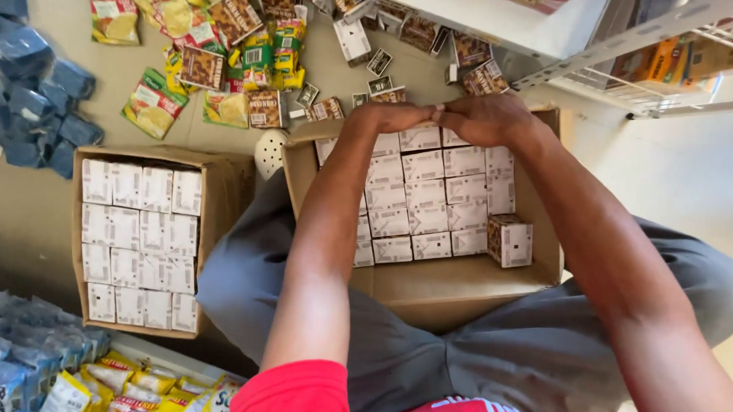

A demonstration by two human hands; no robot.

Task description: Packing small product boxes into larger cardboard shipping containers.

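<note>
Two bare hands meet at the far rim of an open brown cardboard box [434, 289] in the centre of the frame, resting on the person's lap. The left hand [392, 116] and the right hand [481, 117] lie fingertip to fingertip, palms down, fingers curled and pressed onto the topmost row of small white rectangular cartons [431, 191]; whether either hand pinches a carton cannot be told, since the fingertips are hidden. The cartons fill the upper part of this box in neat rows, while a bare strip of cardboard floor shows along the near side; one brown-and-white carton [510, 240] stands apart at the right end of the lowest row. By this layout the packing appears well advanced but unfinished. At left of the frame a second cardboard box [220, 195] sits on the floor, fully packed with like cartons. Loose brown cartons [393, 34] and green and yellow snack packets [156, 100] lie scattered along the upper edge, blue packets [30, 104] at upper left, and a white wire shelf [621, 43] at upper right.
</note>
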